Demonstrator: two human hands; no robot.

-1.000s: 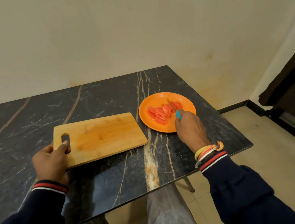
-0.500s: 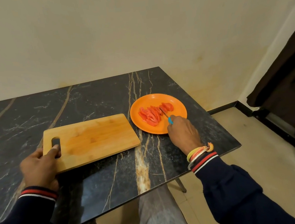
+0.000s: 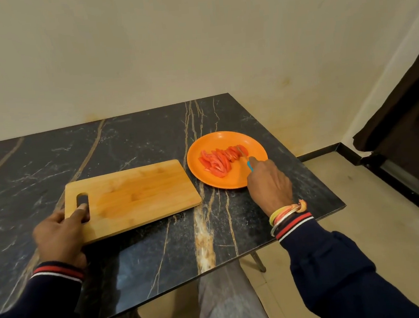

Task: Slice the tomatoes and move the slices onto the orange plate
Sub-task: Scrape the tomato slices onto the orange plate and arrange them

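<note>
An orange plate (image 3: 254,146) sits on the right part of the dark marble table (image 3: 136,140). Several red tomato slices (image 3: 218,161) lie in a row on it. My right hand (image 3: 269,184) rests at the plate's near right rim, shut on a knife (image 3: 246,159) with a blue handle; the blade tip touches the rightmost slices. A bare wooden cutting board (image 3: 133,196) lies left of the plate. My left hand (image 3: 59,234) grips the board's near left corner, thumb at the handle slot.
The table's right edge and near edge run close to my right wrist; beyond them is tiled floor (image 3: 386,219). A dark curtain (image 3: 407,121) hangs at the far right. A plain wall stands behind the table. My legs show under the near edge.
The view has shifted a little. My right hand stays at the plate with the knife tip among the slices, and my left hand keeps its hold on the board.
</note>
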